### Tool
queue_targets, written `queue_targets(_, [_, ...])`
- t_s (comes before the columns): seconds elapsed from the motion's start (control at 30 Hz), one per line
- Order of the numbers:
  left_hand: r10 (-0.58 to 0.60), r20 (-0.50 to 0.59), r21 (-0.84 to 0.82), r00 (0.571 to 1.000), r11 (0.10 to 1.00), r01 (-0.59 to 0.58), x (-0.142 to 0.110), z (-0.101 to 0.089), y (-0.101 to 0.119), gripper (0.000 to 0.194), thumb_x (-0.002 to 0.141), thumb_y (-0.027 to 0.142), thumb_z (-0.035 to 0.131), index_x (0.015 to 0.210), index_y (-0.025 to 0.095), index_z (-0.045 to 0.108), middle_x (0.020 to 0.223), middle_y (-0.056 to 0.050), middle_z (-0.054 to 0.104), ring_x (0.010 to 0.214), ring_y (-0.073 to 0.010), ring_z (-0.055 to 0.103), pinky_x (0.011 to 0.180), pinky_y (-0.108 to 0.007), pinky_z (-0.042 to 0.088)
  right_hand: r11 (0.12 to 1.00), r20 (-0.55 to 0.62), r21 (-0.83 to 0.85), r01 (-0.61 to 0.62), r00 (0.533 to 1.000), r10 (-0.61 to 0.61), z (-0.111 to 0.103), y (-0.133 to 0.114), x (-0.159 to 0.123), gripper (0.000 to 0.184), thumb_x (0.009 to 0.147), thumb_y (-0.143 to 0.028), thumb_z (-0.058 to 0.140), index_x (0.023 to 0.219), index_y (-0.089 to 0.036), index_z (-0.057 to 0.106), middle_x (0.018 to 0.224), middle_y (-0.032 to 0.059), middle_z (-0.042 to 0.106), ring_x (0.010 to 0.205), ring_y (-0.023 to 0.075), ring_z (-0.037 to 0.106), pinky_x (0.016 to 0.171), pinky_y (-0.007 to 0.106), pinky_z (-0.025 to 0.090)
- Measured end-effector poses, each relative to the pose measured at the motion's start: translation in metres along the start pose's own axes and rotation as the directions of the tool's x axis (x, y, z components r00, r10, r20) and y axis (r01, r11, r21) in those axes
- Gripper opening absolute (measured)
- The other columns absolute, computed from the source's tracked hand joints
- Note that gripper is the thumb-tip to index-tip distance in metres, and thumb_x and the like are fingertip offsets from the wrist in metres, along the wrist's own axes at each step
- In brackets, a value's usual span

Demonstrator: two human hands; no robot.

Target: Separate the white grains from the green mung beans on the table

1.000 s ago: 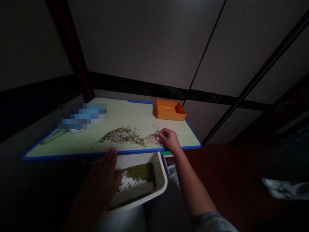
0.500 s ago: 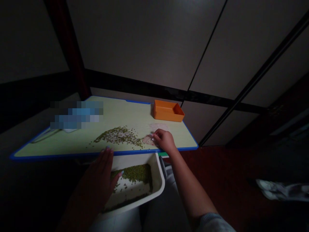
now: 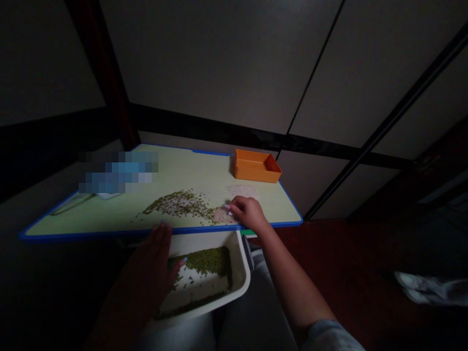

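Small green beans or seeds (image 3: pixel 179 202) lie spread in a loose heap on a pale yellow-green board (image 3: pixel 175 168) with a blue rim. Just right of the heap, my right hand (image 3: pixel 247 213) rests low over the board, thumb and fingers pinched together. A whitish bit shows at the fingertips; I cannot make out what it is. Under that hand is a pinkish patch (image 3: pixel 220 215). My left hand (image 3: pixel 155 263) is stretched flat over the left side of a white tub (image 3: pixel 239 282), fingertips at the board's front edge. More green seeds (image 3: pixel 208 261) lie inside the tub.
An orange open box (image 3: pixel 256 170) stands at the board's back right. A second pinkish patch (image 3: pixel 242 191) lies in front of it. The far left holds a blurred-out bluish object (image 3: pixel 120 175). Cabinet panels (image 3: pixel 219 68) rise behind the board.
My right hand stays pinched over the pinkish patch, its fingertips shifted very slightly left. My left hand keeps its place. The view has moved slightly.
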State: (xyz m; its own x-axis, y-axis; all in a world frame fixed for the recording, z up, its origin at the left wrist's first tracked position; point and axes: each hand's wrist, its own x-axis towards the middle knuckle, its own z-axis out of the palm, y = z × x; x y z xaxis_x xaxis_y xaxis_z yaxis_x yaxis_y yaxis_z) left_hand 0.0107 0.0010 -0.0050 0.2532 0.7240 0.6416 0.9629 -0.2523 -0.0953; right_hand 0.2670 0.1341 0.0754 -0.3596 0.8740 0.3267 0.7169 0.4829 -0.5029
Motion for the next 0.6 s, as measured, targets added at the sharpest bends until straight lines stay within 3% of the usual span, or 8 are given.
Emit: queue_targets(0.6, [-0.036,0.054,-0.024,0.998,0.999,0.038,-0.0024,0.0014,-0.0016,0.08,0.089,0.054,0.033,0.15,0.008,0.01,0.152,-0.024,0.037,0.141,-0.0335,0.036,0.109,-0.048,0.039,0.97,0.053,0.239,0.037,0.997,-0.051,0.0043,0.0082,-0.002,0.024,0.086,-0.037,0.063,0.075,-0.016,0.065,0.063,-0.0018,0.06,0.057,0.0101,0.049,0.056,0.02,0.031])
